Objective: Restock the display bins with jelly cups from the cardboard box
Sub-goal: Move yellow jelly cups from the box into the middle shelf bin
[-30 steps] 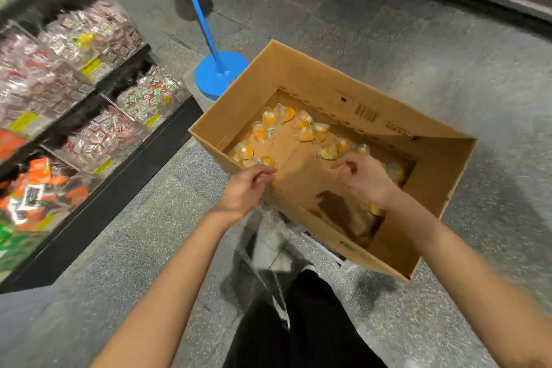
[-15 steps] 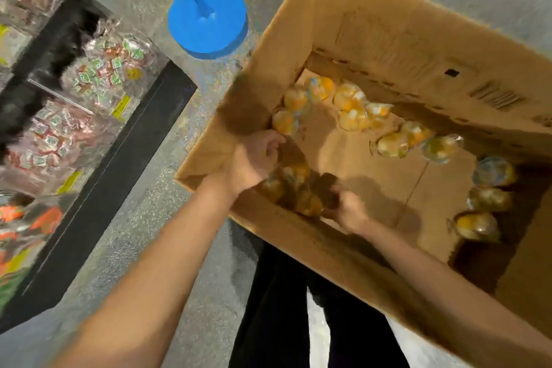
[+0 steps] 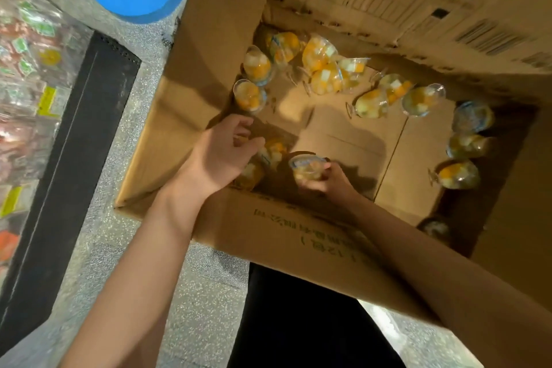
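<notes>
Brown cardboard box (image 3: pixel 227 48), approx. dozen+ clear fruit-jelly cups (image 3: pixel 370 103) left inside. Right hand (image 3: pixel 330 184) grips one cup (image 3: pixel 307 169); left hand (image 3: pixel 222 154) curls over near-left cups. Display bins (image 3: pixel 33 75) far left, restock unfinished.

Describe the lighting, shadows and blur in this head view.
Head view: warm light falls into the cardboard box; both hands cast shadows on its floor, and the right corner is dark, dimming the jelly cups there. The display bins are blurred with glare on the wrapping. Wide-angle distortion splays the box walls.
</notes>
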`<state>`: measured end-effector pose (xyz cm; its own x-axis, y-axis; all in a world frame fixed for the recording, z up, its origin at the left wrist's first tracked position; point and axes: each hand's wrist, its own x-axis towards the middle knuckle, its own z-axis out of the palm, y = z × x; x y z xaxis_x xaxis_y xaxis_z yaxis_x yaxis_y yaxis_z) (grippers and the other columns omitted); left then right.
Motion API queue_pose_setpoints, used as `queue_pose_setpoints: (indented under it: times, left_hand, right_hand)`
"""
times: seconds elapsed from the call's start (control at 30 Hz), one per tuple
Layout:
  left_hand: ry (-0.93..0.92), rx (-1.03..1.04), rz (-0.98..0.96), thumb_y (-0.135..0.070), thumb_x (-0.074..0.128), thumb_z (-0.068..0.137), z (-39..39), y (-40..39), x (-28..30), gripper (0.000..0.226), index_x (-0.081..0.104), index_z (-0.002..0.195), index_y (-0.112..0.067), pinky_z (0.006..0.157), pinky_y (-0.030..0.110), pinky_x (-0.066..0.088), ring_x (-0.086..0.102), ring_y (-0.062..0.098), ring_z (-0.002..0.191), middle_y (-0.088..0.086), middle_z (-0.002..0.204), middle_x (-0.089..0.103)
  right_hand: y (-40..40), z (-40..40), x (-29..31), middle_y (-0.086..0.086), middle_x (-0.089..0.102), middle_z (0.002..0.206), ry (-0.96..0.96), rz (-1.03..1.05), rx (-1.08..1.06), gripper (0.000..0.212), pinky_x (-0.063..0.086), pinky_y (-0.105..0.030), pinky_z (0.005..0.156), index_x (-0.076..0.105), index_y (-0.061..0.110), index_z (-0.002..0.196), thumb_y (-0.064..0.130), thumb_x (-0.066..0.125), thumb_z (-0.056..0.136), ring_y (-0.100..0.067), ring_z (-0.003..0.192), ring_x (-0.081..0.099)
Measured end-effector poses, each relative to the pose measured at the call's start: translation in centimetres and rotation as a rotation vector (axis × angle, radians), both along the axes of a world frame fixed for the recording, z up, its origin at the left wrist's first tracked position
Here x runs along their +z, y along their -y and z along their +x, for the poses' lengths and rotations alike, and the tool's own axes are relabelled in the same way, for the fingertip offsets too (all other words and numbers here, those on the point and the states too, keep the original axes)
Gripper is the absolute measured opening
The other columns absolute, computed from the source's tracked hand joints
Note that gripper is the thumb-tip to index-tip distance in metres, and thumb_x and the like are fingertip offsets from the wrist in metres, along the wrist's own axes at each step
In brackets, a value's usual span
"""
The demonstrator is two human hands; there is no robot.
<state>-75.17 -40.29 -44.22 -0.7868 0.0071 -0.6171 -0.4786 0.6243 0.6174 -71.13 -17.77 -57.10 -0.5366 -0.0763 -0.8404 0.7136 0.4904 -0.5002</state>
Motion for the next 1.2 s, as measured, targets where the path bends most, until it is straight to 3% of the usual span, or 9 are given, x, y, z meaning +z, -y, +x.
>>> queue_pose_setpoints:
  times: [0.13,0.27,0.43,0.5,0.6,0.77,0.93,1.07,1.2]
  left_hand:
    - [0.106,0.026,0.198,-0.043,0.078,0.065,-0.1,-1.0,1.1,0.084,0.043,0.137,-0.020,0.074,0.010,0.047,0.058,0.003,0.101,-0.008,0.120,0.055]
    - [0.147,-0.107,0.335,-0.028,0.084,0.062,0.0,-1.5,1.8,0.095,0.035,0.143,-0.021,0.079,-0.002,0.040,0.052,-0.012,0.102,-0.023,0.111,0.052]
    - [-0.012,0.001,0.237,-0.047,0.088,0.045,-0.1,-0.5,1.4,0.091,0.054,0.125,-0.020,0.086,0.011,0.048,0.060,-0.007,0.098,-0.012,0.109,0.063]
    - [-0.136,0.050,0.049,-0.042,0.088,0.050,0.0,-0.2,1.1,0.083,0.056,0.122,-0.016,0.085,0.014,0.046,0.059,0.007,0.103,-0.003,0.113,0.063]
    - [-0.311,0.004,-0.227,-0.027,0.086,0.064,0.2,0.2,1.1,0.071,0.055,0.126,-0.014,0.085,0.018,0.044,0.059,0.019,0.108,0.006,0.118,0.062]
    - [-0.467,0.049,-0.188,-0.016,0.081,0.068,0.3,-0.4,1.3,0.058,0.058,0.121,-0.013,0.086,0.024,0.049,0.061,0.017,0.102,-0.006,0.105,0.059]
    - [-0.444,0.008,-0.183,-0.034,0.071,0.063,0.2,-0.3,0.4,0.071,0.052,0.129,-0.016,0.091,0.029,0.051,0.062,0.021,0.107,-0.002,0.114,0.062]
    - [-0.367,-0.117,-0.162,-0.034,0.078,0.067,0.4,-0.9,-0.9,0.087,0.037,0.142,-0.018,0.092,0.032,0.050,0.062,0.024,0.108,0.006,0.120,0.063]
    - [-0.431,-0.168,-0.130,-0.028,0.088,0.059,0.7,-1.3,-0.5,0.096,0.042,0.136,0.004,0.093,0.015,0.033,0.053,0.029,0.118,0.015,0.128,0.055]
  right_hand:
    - [-0.4,-1.0,6.0,-0.003,0.067,0.080,-0.002,-0.422,-0.191,0.074,0.048,-0.013,0.054,0.050,-0.009,0.106,0.026,0.089,0.054,-0.003,0.067,0.064]
    - [1.6,-0.9,8.8,-0.004,0.065,0.121,-0.106,-0.565,-0.169,0.074,0.046,-0.033,0.099,0.050,0.008,0.128,0.017,0.081,0.062,-0.018,0.117,0.058]
    - [3.3,-1.3,8.5,-0.006,0.066,0.113,-0.098,-0.668,-0.112,0.061,0.054,-0.029,0.086,0.051,0.009,0.124,-0.017,0.063,0.070,-0.018,0.101,0.066]
    - [3.5,-1.5,7.0,-0.009,0.060,0.116,-0.098,-0.557,-0.099,0.066,0.055,-0.031,0.086,0.043,0.006,0.132,-0.015,0.063,0.073,-0.023,0.108,0.063]
    - [4.5,-2.1,3.5,-0.009,0.052,0.130,-0.367,-0.114,0.213,0.070,0.047,-0.039,0.101,0.043,0.011,0.137,0.025,0.075,0.076,-0.026,0.121,0.052]
    - [7.3,-3.2,-2.4,-0.010,0.036,0.149,-0.636,0.054,0.769,0.075,0.029,-0.040,0.113,0.036,0.013,0.145,0.025,0.071,0.080,-0.028,0.140,0.029]
    - [7.1,-2.7,-3.9,-0.010,0.040,0.143,-0.847,0.310,0.940,0.056,0.029,-0.043,0.108,0.040,0.018,0.141,0.025,0.058,0.089,-0.032,0.131,0.035]
    - [5.0,-3.6,-2.8,-0.012,0.044,0.138,-0.629,0.213,0.783,0.067,0.036,-0.040,0.105,0.042,0.014,0.139,0.026,0.069,0.079,-0.033,0.126,0.042]
    - [1.7,-3.2,2.3,-0.021,0.057,0.111,-0.530,-0.075,0.263,0.066,0.043,-0.009,0.085,0.054,-0.008,0.118,0.029,0.075,0.068,-0.023,0.096,0.057]
